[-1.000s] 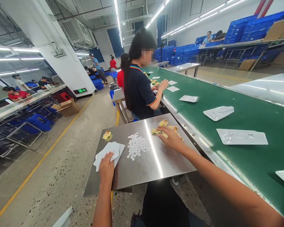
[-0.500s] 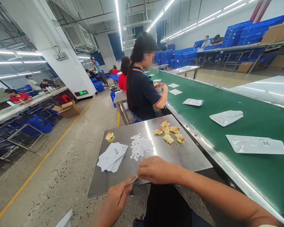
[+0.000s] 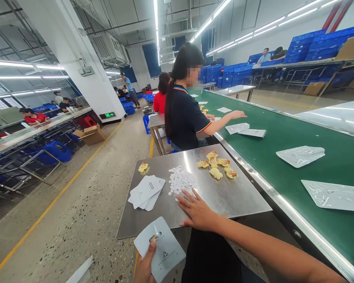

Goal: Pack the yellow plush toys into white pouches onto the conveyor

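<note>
My left hand (image 3: 145, 264) holds a white card (image 3: 165, 251) with a small recycling mark, its thumb at a slot near the top, just off the front edge of the metal table (image 3: 171, 218). My right hand (image 3: 196, 208) lies with spread fingers at the near edge of a heap of small white discs (image 3: 180, 179). Left of the discs rests a fanned stack of white cards (image 3: 147, 190). One yellow doll-like figure (image 3: 143, 167) sits behind the stack. Several more yellow figures (image 3: 212, 161) are grouped on the right part of the table.
A green conveyor belt (image 3: 297, 133) runs along the right, carrying flat white packets (image 3: 301, 156). A person in a dark shirt (image 3: 185, 114) sits just beyond the table, one arm reaching over the belt. A cardboard box (image 3: 91, 134) stands on the floor at left.
My hands have separated. The left now shows the card's face, and the right has opened over the discs. The other person's arm has stretched over the belt, where packets have shifted.
</note>
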The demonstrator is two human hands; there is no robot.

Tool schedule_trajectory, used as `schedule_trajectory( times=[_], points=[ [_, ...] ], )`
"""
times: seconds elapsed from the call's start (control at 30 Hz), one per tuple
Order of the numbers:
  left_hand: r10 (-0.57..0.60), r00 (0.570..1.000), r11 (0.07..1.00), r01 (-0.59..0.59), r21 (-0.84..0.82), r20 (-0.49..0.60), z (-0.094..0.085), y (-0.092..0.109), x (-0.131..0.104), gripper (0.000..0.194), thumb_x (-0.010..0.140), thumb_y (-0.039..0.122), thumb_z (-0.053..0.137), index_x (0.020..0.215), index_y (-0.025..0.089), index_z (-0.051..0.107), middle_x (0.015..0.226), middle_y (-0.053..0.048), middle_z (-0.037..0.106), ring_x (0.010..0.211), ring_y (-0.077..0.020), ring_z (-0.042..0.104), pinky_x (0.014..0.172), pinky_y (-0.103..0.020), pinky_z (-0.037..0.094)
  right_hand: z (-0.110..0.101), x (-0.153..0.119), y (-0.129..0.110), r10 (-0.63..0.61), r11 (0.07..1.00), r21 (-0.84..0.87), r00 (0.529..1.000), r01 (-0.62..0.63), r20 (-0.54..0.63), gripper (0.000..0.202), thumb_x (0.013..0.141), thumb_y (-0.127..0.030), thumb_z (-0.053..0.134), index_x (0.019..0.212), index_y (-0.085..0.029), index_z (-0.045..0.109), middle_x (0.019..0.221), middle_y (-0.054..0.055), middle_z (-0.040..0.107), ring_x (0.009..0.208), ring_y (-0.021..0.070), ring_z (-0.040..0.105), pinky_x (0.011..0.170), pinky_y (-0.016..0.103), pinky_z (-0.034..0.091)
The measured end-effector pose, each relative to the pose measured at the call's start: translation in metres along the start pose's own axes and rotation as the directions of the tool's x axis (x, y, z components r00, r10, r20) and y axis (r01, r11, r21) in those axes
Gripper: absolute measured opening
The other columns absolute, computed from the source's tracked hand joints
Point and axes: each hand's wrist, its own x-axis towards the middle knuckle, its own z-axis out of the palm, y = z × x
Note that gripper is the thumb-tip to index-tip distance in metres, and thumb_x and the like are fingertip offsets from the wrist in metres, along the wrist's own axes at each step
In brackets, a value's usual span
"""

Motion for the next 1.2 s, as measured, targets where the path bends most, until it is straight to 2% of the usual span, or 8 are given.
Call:
schedule_trajectory(
  times=[0.1,0.23,0.47,0.63,0.7,0.9,1.07,1.2],
  points=[
    [0.017,1.000,1.000,-0.017,-0.012,-0.021,0.006,0.010,0.001,0.031,0.083,0.023,0.061,0.114,0.021,0.056,0.102,-0.008,0.071,0.098,-0.0252,0.067,0.089,-0.037,0.053,-0.003,-0.037,-0.002,-0.029,0.999,0.018,0.999,0.028,0.016,0.073,0.086,-0.061,0.044,0.143,-0.017,0.033,0.145,0.011,0.036,0.139,0.0313,0.016,0.112,0.058,0.010],
    [0.073,0.992,0.997,-0.071,-0.018,0.099,0.025,0.013,0.004,0.040,0.084,0.027,0.061,0.123,0.025,0.053,0.117,-0.008,0.067,0.107,-0.0253,0.063,0.093,-0.039,0.051,-0.003,-0.062,0.001,0.014,1.000,0.027,1.000,-0.014,-0.018,0.051,0.093,-0.044,0.043,0.139,-0.023,0.040,0.137,0.006,0.048,0.137,0.0256,0.025,0.113,0.054,0.015],
    [0.079,0.991,0.994,-0.086,0.067,0.104,0.049,0.017,0.000,0.051,0.083,0.035,0.062,0.130,0.024,0.047,0.133,-0.010,0.056,0.119,-0.0283,0.054,0.095,-0.040,0.051,0.017,-0.009,-0.008,0.103,0.995,0.001,0.988,-0.104,-0.117,0.051,0.092,-0.048,0.044,0.134,-0.020,0.046,0.137,0.008,0.048,0.136,0.0312,0.024,0.109,0.061,0.013],
    [0.056,0.997,0.991,-0.062,0.118,0.061,0.055,0.019,-0.006,0.052,0.084,0.038,0.059,0.132,0.023,0.046,0.126,-0.011,0.061,0.113,-0.0292,0.059,0.094,-0.043,0.052,0.022,0.032,0.004,0.202,0.978,0.006,0.932,-0.209,-0.301,0.022,0.093,-0.030,0.046,0.095,-0.019,0.065,0.100,0.006,0.066,0.104,0.0206,0.054,0.094,0.040,0.040],
    [0.041,0.998,0.992,-0.046,0.121,0.040,0.055,0.018,-0.007,0.052,0.084,0.037,0.058,0.132,0.023,0.045,0.125,-0.012,0.061,0.111,-0.0292,0.060,0.093,-0.043,0.052,0.016,0.033,0.018,0.262,0.962,0.009,0.909,-0.274,-0.323,0.020,0.093,-0.027,0.047,0.091,-0.018,0.064,0.095,0.007,0.065,0.093,0.0189,0.056,0.084,0.035,0.044],
    [0.013,0.996,0.996,-0.021,0.086,0.089,0.049,0.009,-0.001,0.055,0.082,0.038,0.062,0.132,0.024,0.044,0.132,-0.012,0.055,0.112,-0.0286,0.059,0.093,-0.039,0.052,-0.001,0.014,0.057,0.360,0.919,-0.047,0.880,-0.392,-0.309,0.024,0.090,-0.030,0.052,0.109,-0.019,0.061,0.116,0.010,0.059,0.109,0.0266,0.048,0.089,0.042,0.038],
    [-0.026,0.993,0.996,0.016,0.090,0.114,0.050,-0.002,0.004,0.057,0.082,0.039,0.062,0.133,0.024,0.043,0.130,-0.014,0.057,0.110,-0.0290,0.061,0.092,-0.041,0.052,-0.006,-0.003,0.063,0.384,0.905,-0.101,0.894,-0.414,-0.230,0.023,0.094,-0.026,0.044,0.092,-0.020,0.066,0.095,0.007,0.064,0.094,0.0222,0.052,0.082,0.036,0.038],
    [0.002,0.989,0.997,-0.014,0.076,0.151,0.058,-0.003,0.000,0.054,0.084,0.037,0.060,0.134,0.026,0.042,0.133,-0.012,0.055,0.112,-0.0277,0.060,0.094,-0.039,0.051,-0.010,-0.002,0.061,0.439,0.876,-0.102,0.866,-0.472,-0.239,0.034,0.091,-0.038,0.049,0.118,-0.018,0.057,0.111,0.011,0.058,0.101,0.0246,0.050,0.085,0.037,0.038]
  ],
)
